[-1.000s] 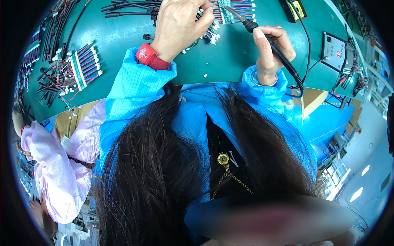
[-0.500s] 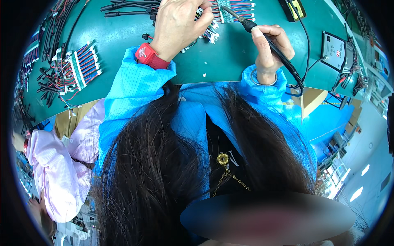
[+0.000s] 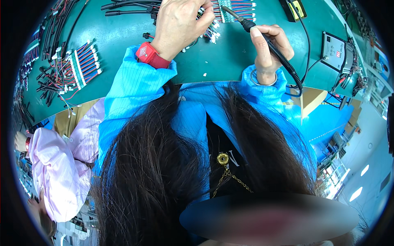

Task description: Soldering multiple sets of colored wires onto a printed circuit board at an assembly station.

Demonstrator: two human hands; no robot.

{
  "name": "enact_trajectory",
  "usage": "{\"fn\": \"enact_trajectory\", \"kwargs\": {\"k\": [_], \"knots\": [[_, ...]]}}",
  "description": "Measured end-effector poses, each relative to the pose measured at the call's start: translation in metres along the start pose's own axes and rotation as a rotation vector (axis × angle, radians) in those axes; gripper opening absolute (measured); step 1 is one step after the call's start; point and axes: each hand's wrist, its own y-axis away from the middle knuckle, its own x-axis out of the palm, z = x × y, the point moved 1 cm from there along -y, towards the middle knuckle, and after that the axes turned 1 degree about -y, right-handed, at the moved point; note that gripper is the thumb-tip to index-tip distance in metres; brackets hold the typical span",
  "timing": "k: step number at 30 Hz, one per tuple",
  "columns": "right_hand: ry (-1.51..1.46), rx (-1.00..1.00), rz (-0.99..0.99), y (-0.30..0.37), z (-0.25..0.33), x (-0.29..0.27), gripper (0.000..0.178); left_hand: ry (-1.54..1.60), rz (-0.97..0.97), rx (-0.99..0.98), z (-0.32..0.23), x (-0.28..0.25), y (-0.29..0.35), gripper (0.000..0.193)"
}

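Note:
My right hand (image 3: 271, 47) is closed around a soldering iron (image 3: 248, 24), a black handle with a metal tip. The tip points up and left over a green circuit board strip (image 3: 226, 15); whether it touches is too small to tell. Rows of red, blue and black wires (image 3: 244, 11) with white connectors run from the strip. Left of it, my left hand (image 3: 180, 26) is closed in a pinch at the top edge, wearing a red wrist strap (image 3: 152, 56). What its fingertips hold is hidden. Black cables (image 3: 129, 9) and loose white connectors (image 3: 213, 35) lie beside and under this hand.
A wired board bundle (image 3: 78, 67) and black cables (image 3: 57, 33) lie on the green table (image 3: 127, 41) at left. At right are a soldering station box (image 3: 334, 51), the iron's cord (image 3: 308, 45) and a yellow-black holder (image 3: 294, 10). A co-worker's pink sleeve (image 3: 53, 160) is at lower left.
My right hand and the soldering iron have shifted very slightly left. My left hand stays nearly still. The co-worker's hand at far left has moved a little.

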Motion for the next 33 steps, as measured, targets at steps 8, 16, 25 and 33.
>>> {"fn": "enact_trajectory", "kwargs": {"k": [8,16,25,33], "knots": [[-0.001,-0.002,0.007,0.001,-0.003,0.001,0.008,-0.023,0.030,-0.037,-0.004,-0.003,-0.001,0.009],[0.009,0.008,0.021,0.002,-0.001,0.002,0.008,-0.041,0.028,-0.058,-0.001,-0.002,0.004,0.009],[-0.007,0.006,-0.040,0.002,0.009,-0.010,0.009,0.045,0.017,-0.026,0.001,-0.001,0.000,0.009],[-0.015,0.030,-0.018,0.006,0.000,-0.005,0.008,0.038,0.034,-0.040,-0.005,-0.006,-0.002,0.009]]}}
